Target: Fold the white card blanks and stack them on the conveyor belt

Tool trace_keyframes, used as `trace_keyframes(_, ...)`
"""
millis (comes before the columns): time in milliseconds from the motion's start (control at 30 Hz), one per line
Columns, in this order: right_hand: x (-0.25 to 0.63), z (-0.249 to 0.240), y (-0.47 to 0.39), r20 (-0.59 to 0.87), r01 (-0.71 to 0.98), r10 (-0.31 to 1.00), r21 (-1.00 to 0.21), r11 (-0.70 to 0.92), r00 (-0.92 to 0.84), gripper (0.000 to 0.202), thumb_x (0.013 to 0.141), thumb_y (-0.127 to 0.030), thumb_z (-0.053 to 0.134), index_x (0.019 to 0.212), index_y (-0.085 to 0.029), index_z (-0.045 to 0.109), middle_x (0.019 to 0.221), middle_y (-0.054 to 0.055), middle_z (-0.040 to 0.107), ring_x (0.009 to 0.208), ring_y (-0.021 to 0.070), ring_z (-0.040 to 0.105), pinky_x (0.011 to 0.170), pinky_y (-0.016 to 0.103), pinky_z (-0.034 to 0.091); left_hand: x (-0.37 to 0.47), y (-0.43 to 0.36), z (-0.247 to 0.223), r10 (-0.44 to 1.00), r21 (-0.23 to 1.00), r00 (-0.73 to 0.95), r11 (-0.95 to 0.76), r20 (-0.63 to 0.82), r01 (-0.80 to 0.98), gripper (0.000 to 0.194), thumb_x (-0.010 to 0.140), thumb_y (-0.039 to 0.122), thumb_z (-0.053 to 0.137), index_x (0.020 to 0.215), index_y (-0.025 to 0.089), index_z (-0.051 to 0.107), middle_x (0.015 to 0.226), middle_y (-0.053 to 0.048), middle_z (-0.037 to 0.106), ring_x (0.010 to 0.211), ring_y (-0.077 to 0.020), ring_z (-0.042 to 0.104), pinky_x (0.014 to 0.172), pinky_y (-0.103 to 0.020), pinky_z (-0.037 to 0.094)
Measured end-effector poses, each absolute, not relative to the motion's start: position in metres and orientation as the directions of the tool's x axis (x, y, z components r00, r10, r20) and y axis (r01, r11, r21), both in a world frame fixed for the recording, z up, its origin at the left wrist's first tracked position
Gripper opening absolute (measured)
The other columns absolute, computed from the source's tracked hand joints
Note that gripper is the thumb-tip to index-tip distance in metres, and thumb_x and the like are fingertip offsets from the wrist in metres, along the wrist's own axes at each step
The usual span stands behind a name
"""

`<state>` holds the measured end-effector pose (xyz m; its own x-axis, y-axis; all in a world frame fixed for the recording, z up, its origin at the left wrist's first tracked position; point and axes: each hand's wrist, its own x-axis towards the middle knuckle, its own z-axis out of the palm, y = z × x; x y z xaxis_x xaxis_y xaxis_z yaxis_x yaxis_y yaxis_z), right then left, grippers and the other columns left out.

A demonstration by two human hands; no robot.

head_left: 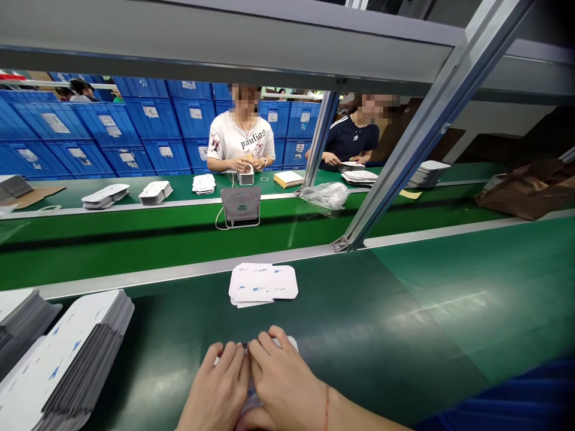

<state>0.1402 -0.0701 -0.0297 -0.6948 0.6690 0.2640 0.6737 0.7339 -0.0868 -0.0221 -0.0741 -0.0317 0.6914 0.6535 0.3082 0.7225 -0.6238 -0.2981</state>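
My left hand (220, 380) and my right hand (283, 374) are side by side at the near edge of the green bench, fingers curled and thumbs mostly hidden. Both grip a white rounded-corner adhesive sheet (293, 343), of which only a corner and a strip between the hands show. Just beyond lies a small loose pile of white sheets (263, 284) with blue print. To the left stands a tall stack of dark grey pads with white printed backing (85, 341), beside another stack (20, 311) cut off by the frame.
A metal post (404, 131) rises from the bench's far edge at right. Across a green conveyor belt (135, 239), two people handle sheets at another bench, with a small fan (241, 206) and a plastic bag (326, 196) nearby. A brown bag (530, 188) sits farther right.
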Motion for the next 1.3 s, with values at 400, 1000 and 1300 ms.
trace_keyframes(400, 0.172, -0.017, -0.098, 0.228, 0.728, 0.769, -0.25, 0.639, -0.597, 0.056, 0.101, -0.05, 0.035, 0.141, -0.012, 0.04, 0.135, 0.008, 0.057, 0.134, 0.0242, 0.039, 0.114, 0.047, 0.016, -0.033, -0.083, -0.028, 0.716, -0.15, 0.624, -0.612, 0.312, 0.777, 0.044, 0.073, 0.01, 0.051, 0.115, 0.014, 0.066, 0.091, -0.006, 0.071, 0.085, -0.0235, 0.056, 0.079, -0.041, 0.03)
trace_keyframes(1000, 0.153, 0.001, -0.079, 0.171, 0.713, 0.718, -0.103, 0.694, -0.674, 0.027, 0.093, -0.024, 0.052, 0.112, -0.006, 0.059, 0.093, 0.011, 0.067, 0.089, 0.0254, 0.055, 0.081, 0.041, 0.036, -0.037, -0.087, -0.027, 0.809, -0.044, 0.519, -0.529, 0.274, 0.848, 0.06, 0.08, -0.005, 0.035, 0.13, 0.022, 0.055, 0.097, -0.004, 0.073, 0.097, -0.0205, 0.063, 0.087, -0.043, 0.025)
trace_keyframes(1300, 0.18, -0.018, -0.092, 0.009, 0.745, 0.868, -0.509, 0.431, -0.496, 0.045, 0.097, -0.034, 0.044, 0.14, -0.02, 0.039, 0.13, 0.008, 0.06, 0.118, 0.0275, 0.047, 0.094, 0.042, 0.034, -0.048, -0.09, -0.046, 0.818, 0.067, 0.448, -0.502, 0.361, 0.863, 0.071, 0.084, 0.002, 0.034, 0.15, 0.026, 0.021, 0.113, -0.005, 0.072, 0.103, -0.0204, 0.063, 0.097, -0.04, 0.019)
